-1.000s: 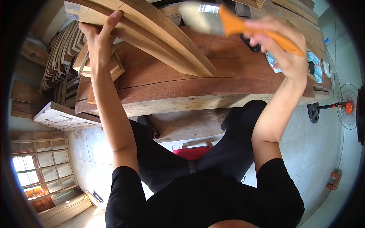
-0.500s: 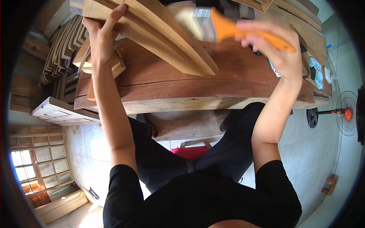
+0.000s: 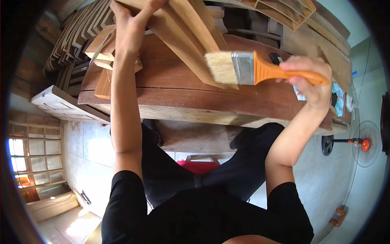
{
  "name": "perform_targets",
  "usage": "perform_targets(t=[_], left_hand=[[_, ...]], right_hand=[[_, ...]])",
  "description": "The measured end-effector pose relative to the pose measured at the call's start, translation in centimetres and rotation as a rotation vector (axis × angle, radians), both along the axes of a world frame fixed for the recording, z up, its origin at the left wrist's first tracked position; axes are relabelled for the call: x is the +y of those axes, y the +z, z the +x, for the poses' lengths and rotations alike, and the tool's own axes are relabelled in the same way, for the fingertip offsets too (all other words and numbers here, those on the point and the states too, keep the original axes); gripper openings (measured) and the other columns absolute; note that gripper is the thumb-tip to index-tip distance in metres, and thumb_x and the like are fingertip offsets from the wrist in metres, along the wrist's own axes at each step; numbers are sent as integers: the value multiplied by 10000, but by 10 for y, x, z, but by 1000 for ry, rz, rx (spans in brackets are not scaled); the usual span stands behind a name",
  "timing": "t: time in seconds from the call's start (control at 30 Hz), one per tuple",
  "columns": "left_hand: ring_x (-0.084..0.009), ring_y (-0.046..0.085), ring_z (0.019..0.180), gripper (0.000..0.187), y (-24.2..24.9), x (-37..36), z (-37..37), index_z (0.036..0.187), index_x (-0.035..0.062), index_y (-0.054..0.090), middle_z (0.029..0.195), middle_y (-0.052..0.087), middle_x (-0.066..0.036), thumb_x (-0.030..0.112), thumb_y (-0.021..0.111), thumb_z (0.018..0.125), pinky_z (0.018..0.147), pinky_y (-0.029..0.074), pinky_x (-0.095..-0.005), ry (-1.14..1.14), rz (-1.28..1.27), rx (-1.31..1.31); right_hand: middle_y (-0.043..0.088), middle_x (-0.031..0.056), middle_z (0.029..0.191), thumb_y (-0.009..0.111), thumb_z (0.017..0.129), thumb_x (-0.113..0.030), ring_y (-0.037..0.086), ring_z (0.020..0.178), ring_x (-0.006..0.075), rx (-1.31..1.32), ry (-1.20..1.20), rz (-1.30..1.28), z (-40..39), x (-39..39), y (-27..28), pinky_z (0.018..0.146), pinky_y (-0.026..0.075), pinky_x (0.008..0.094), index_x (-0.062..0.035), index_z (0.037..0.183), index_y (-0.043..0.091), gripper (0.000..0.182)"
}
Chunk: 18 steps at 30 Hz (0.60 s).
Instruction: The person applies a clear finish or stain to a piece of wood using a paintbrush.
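At the top of the head view, my left hand (image 3: 132,26) is closed around a long grooved wooden piece (image 3: 183,40), which slants down to the right over the workbench (image 3: 170,85). My right hand (image 3: 306,77) grips the orange handle of a wide paintbrush (image 3: 266,71). The brush's pale bristles point left and overlap the lower end of the wooden piece in view; whether they touch it cannot be made out.
Wooden blocks (image 3: 103,53) lie on the bench at the left, beside stacked wooden frames (image 3: 77,36). A compartmented wooden frame (image 3: 284,12) is at the top right. A fan (image 3: 365,144) stands right of the bench.
The brush in my right hand has moved right and down, and it is less blurred. My left hand and the wooden piece have shifted right, with the piece tilted more steeply.
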State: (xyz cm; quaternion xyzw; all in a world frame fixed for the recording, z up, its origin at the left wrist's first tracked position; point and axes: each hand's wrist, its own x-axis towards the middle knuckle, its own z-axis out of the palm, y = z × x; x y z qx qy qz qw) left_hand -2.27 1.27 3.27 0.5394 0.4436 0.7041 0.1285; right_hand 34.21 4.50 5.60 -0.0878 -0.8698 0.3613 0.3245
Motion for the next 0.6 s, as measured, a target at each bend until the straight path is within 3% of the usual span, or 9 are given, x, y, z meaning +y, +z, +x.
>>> perform_targets(t=[0.17,0.27,0.3,0.4,0.43,0.57,0.6], left_hand=[[-333,545,1237,991,6,-8,5,1526,25,251,1367,511,-226,351,817,780,980,498,-406,36,-9,-7],[-329,587,1187,981,7,-8,3,1522,22,257,1338,538,-227,354,812,785,950,521,-402,19,-102,-65],[-323,610,1152,972,3,-5,1,1518,17,258,1313,557,-223,357,807,792,934,534,-402,2,-30,-30],[-328,604,1171,977,2,-5,1,1512,8,259,1321,553,-227,365,815,793,960,525,-407,25,-33,-42],[-335,600,1177,983,3,-5,0,1512,7,255,1327,549,-231,363,820,790,973,520,-410,22,-62,-52],[-354,579,1215,1018,8,-9,2,1506,-21,231,1346,527,-266,350,841,780,1005,506,-426,23,-78,-91],[-356,571,1227,1023,7,-10,1,1507,-22,227,1350,523,-272,354,841,779,1011,501,-428,-2,-82,-101]], right_hand=[[756,151,967,722,888,-29,728,804,186,9,-605,52,-11,-4,-6,730,555,267,42,1086,742,212],[757,130,978,722,899,-31,719,828,150,60,-140,20,5,1,-6,749,539,245,29,1114,742,224],[753,126,1001,722,905,-37,718,846,138,-2,-92,55,4,-1,-1,756,535,241,18,1123,743,226],[747,158,964,728,885,-20,735,818,188,-2,-609,23,-16,-7,-8,717,559,277,48,1090,737,216],[748,158,949,727,879,-10,737,819,198,-3,-618,52,-15,-4,-10,727,565,286,59,1092,732,225],[757,111,945,724,897,-28,721,837,146,-63,-106,24,1,-3,-6,707,530,241,29,1120,742,230],[755,119,935,716,892,-14,725,824,160,-53,-251,13,0,-2,-9,685,527,244,32,1108,743,223]])
